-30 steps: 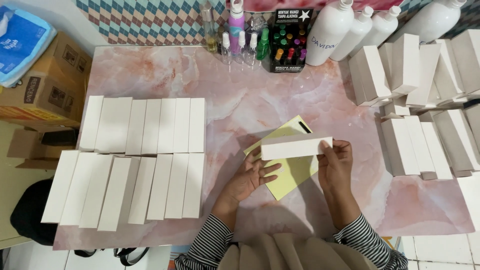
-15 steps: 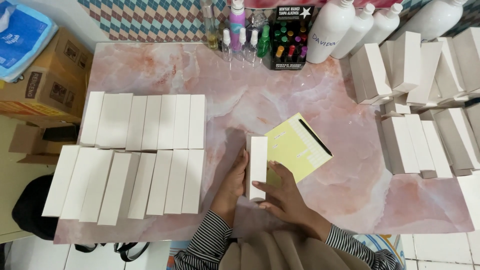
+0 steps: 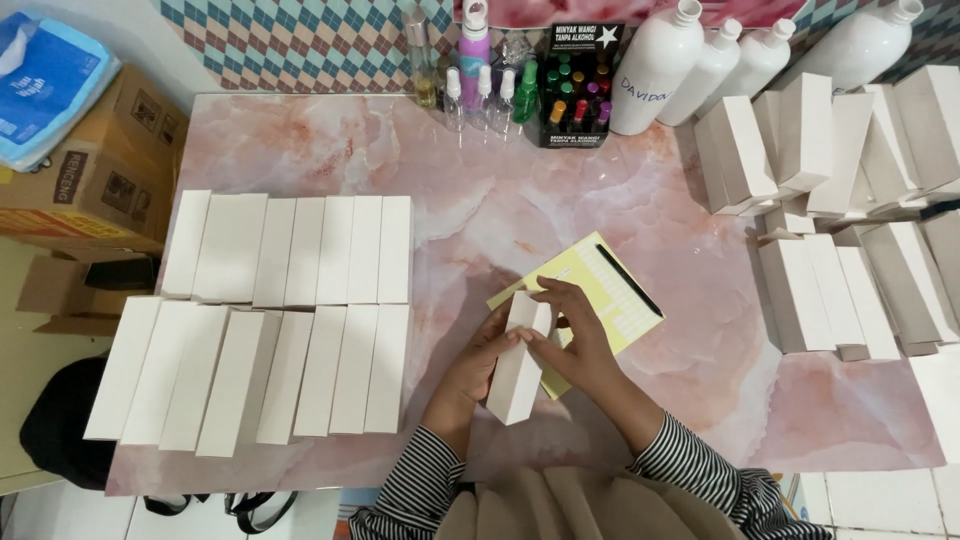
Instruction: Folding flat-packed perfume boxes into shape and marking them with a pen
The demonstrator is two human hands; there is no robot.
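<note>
I hold a long white carton box (image 3: 518,368) tilted above the pink marble tabletop (image 3: 520,200), its far end raised. My left hand (image 3: 478,360) cups it from the left side and below. My right hand (image 3: 575,335) grips its upper end, fingers curled over the top edge. Under my right hand lies a yellow sticker sheet (image 3: 600,290) with a black pen-like strip (image 3: 630,280) on it. Left of the box lie two flat rows of white boxes (image 3: 290,320), side by side.
A loose pile of white boxes (image 3: 850,200) fills the table's right side. At the back stand white bottles (image 3: 660,65), small spray bottles (image 3: 485,90) and a black display of coloured vials (image 3: 580,95). Cardboard cartons (image 3: 90,160) sit left of the table.
The box went from being held level above the yellow sheet, to lying on the table beside the rows, to being lifted and tilted. My right hand moved to its upper end.
</note>
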